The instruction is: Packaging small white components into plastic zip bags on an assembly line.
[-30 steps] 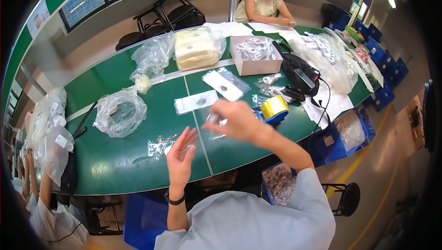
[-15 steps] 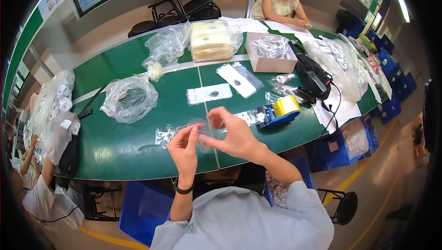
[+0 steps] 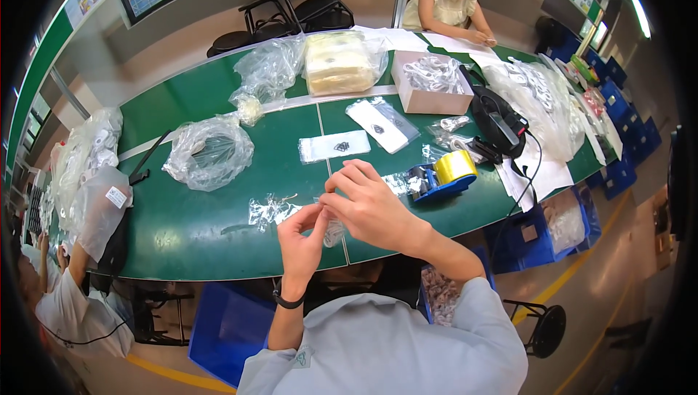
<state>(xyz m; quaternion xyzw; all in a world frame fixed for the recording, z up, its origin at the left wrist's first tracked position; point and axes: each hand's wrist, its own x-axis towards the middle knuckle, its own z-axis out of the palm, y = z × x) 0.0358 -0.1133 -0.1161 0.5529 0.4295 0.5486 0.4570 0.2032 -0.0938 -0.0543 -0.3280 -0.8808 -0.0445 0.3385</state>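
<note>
My left hand (image 3: 299, 241), with a dark band at the wrist, pinches with thumb and fingertips close above the green table. My right hand (image 3: 376, 210) meets it fingertip to fingertip. Between and below the fingers shows a small clear plastic bag (image 3: 334, 234); its contents are too blurred to tell. Crumpled clear plastic pieces (image 3: 270, 211) lie just left of the hands. Right of them stands a blue tape dispenser (image 3: 440, 186) with a yellow roll. Beyond the hands lie flat printed bags (image 3: 334, 146) and another pile of bags (image 3: 381, 126).
A box (image 3: 429, 101) of white coiled cables stands at the back, beside a black bag-like item (image 3: 500, 122). Clear plastic wrapping (image 3: 207, 154) lies left, a wrapped cream stack (image 3: 337, 66) behind. Another person (image 3: 449, 10) sits across the table. Blue bins (image 3: 229, 333) stand below the near edge.
My right hand has closed in on the left, and its fingers have drawn together. A curved clear piece above the fingertips no longer shows. The view has shifted slightly.
</note>
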